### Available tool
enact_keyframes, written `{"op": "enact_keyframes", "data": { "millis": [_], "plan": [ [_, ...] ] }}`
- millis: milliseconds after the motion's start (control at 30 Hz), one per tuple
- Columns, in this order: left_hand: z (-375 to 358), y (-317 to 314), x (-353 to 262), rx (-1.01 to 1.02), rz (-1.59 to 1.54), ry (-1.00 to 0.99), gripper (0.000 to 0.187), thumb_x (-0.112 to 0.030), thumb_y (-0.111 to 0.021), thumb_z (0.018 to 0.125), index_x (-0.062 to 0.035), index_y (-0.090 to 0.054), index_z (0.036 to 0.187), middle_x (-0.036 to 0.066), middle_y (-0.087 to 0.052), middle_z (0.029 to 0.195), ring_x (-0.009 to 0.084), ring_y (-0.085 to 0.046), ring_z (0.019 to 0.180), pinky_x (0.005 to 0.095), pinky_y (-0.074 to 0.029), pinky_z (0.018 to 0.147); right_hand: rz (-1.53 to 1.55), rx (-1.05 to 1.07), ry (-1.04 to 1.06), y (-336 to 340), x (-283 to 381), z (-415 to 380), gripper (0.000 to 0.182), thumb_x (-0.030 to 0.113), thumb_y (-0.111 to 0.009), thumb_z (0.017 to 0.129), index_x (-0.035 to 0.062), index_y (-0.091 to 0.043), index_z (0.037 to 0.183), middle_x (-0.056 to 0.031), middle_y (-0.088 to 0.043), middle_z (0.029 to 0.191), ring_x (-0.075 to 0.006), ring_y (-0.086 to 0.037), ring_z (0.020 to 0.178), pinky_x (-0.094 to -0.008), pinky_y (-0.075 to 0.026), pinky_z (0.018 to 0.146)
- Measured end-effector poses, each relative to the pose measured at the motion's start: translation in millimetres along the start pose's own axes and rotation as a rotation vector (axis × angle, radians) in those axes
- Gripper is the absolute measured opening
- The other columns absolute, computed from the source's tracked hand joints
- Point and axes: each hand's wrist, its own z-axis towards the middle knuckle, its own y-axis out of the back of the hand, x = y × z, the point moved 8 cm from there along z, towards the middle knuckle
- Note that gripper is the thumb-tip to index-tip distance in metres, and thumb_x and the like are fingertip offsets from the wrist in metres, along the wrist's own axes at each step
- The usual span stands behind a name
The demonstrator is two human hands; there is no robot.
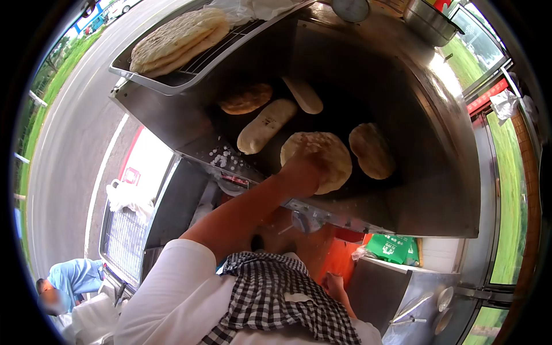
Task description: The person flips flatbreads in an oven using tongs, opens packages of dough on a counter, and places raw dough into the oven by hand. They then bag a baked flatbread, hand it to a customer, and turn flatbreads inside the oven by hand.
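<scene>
My left hand (305, 168) reaches across into the dark metal griddle box (425, 190) and lies over a round, pale flatbread (336, 152). Its fingers are smeared by motion against the dough. Around this bread lie a long oval flatbread (267, 126), a narrow strip of dough (305, 95), a browned flatbread (246, 99) and another oval one (371, 150) to the right. Low beside the checked apron (276, 293), my right hand (333, 284) has its fingers curled in; what they may hold is hidden.
A metal tray (172, 87) with a rack carries stacked flatbreads (178, 43) at the upper left. A steel pot (431, 23) stands at the upper right. Beyond a wire rack (123, 244), a person in blue (77, 279) bends over. A green bag (391, 248) sits right.
</scene>
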Motion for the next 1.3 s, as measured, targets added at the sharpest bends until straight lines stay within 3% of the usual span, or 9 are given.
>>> {"op": "enact_keyframes", "data": {
  "millis": [133, 367, 400, 533, 633, 733, 933, 1300],
  "plan": [
    [5.0, 5.2, -5.3, 0.097, 0.113, -0.056, 0.036, -0.018, -0.060, 0.083, -0.0190, -0.068, 0.119, 0.004, -0.062, 0.130, 0.0238, -0.040, 0.141, 0.0621, -0.011, 0.120, -0.052, -0.015, -0.017, 9.2, 13.4, 1.4, 0.029, 0.021, -0.058, 0.096, 0.0005, -0.065, 0.078, -0.0097, -0.063, 0.066, -0.0197, -0.060, 0.051, -0.0301, -0.051, 0.047],
    [9.1, 8.3, -3.9, -0.127, -0.082, 0.204, 0.045, -0.022, -0.065, 0.081, -0.0165, -0.065, 0.125, 0.004, -0.062, 0.130, 0.0227, -0.046, 0.135, 0.0595, -0.010, 0.122, -0.056, 0.072, 0.255, 39.3, 59.4, 40.6, 0.020, 0.019, -0.062, 0.095, 0.0001, -0.065, 0.092, -0.0078, -0.064, 0.073, -0.0180, -0.061, 0.055, -0.0296, -0.051, 0.047],
    [9.2, 9.1, -6.5, -0.135, -0.053, 0.246, 0.045, -0.022, -0.066, 0.080, -0.0160, -0.065, 0.125, 0.004, -0.062, 0.130, 0.0226, -0.047, 0.134, 0.0596, -0.010, 0.122, 0.053, -0.022, -0.001, 49.5, 52.3, 44.5, 0.019, 0.019, -0.062, 0.095, 0.0001, -0.065, 0.093, -0.0074, -0.064, 0.073, -0.0175, -0.060, 0.055, -0.0294, -0.050, 0.047],
    [16.0, 2.1, -16.0, -0.134, 0.005, 0.263, 0.045, -0.021, -0.065, 0.079, -0.0147, -0.065, 0.124, 0.004, -0.063, 0.128, 0.0227, -0.047, 0.134, 0.0592, -0.009, 0.122, 0.023, 0.045, 0.071, 51.9, 79.9, 49.5, 0.019, 0.019, -0.062, 0.095, 0.0012, -0.063, 0.090, -0.0063, -0.061, 0.070, -0.0158, -0.057, 0.053, -0.0289, -0.046, 0.045],
    [22.7, 0.0, -22.0, 0.035, 0.099, 0.251, 0.046, -0.021, -0.065, 0.079, -0.0159, -0.065, 0.125, 0.004, -0.064, 0.127, 0.0222, -0.047, 0.134, 0.0586, -0.008, 0.122, 0.031, 0.057, 0.078, 53.9, 80.6, 50.7, 0.019, 0.020, -0.062, 0.095, 0.0017, -0.061, 0.087, -0.0063, -0.060, 0.069, -0.0157, -0.056, 0.051, -0.0287, -0.044, 0.044],
    [22.5, 4.6, -22.3, 0.004, 0.050, 0.275, 0.044, -0.020, -0.064, 0.080, -0.0154, -0.066, 0.123, 0.004, -0.063, 0.127, 0.0223, -0.047, 0.134, 0.0583, -0.007, 0.122, 0.044, 0.085, 0.069, 55.9, 76.0, 54.8, 0.021, 0.020, -0.062, 0.095, 0.0019, -0.061, 0.085, -0.0071, -0.060, 0.068, -0.0163, -0.056, 0.051, -0.0288, -0.044, 0.043],
    [13.1, 15.8, -25.2, -0.344, 0.007, 0.362, 0.039, -0.022, -0.069, 0.081, -0.0133, -0.066, 0.119, 0.005, -0.063, 0.125, 0.0244, -0.049, 0.131, 0.0593, -0.013, 0.121, 0.012, 0.103, 0.056, 75.9, 58.9, 59.1, 0.023, 0.022, -0.063, 0.094, 0.0028, -0.062, 0.081, -0.0084, -0.062, 0.068, -0.0182, -0.059, 0.051, -0.0300, -0.046, 0.043],
    [6.1, 7.4, -45.0, -0.292, 0.032, 0.390, 0.042, -0.027, -0.072, 0.080, -0.0115, -0.066, 0.118, 0.004, -0.063, 0.122, 0.0246, -0.047, 0.132, 0.0626, -0.017, 0.118, -0.096, 0.111, 0.008, 84.2, 66.4, 62.5, 0.020, 0.019, -0.059, 0.095, 0.0044, -0.058, 0.081, -0.0082, -0.058, 0.069, -0.0198, -0.059, 0.056, -0.0298, -0.049, 0.050]
  ]
}}
